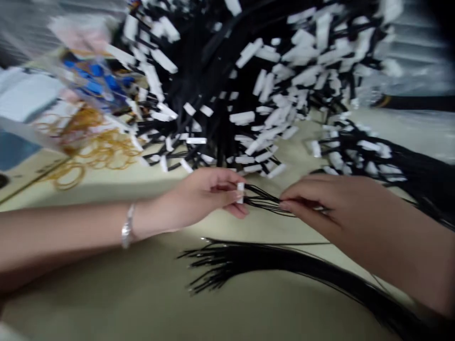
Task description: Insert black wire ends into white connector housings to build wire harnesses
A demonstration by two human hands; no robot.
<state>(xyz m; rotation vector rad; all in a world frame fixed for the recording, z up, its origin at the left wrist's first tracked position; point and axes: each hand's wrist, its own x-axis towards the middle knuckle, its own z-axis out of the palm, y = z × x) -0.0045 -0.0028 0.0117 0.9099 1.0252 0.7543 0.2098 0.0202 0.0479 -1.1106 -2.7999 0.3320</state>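
My left hand [206, 196] pinches a small white connector [241, 192] from which thin black wires [265, 201] fan out to the right. My right hand [320, 201] is closed on those same wires a short way along. Both hands hover just above the pale table [117, 284]. A loose bundle of bare-ended black wires [249, 265] lies on the table just below the hands. A bracelet sits on my left wrist.
A large heap of black wire harnesses with white connectors [249, 85] fills the back of the table. A smaller heap [359, 151] lies at the right. Yellow rubber bands [88, 147] are scattered at the left, beside clear bags with blue parts [95, 83].
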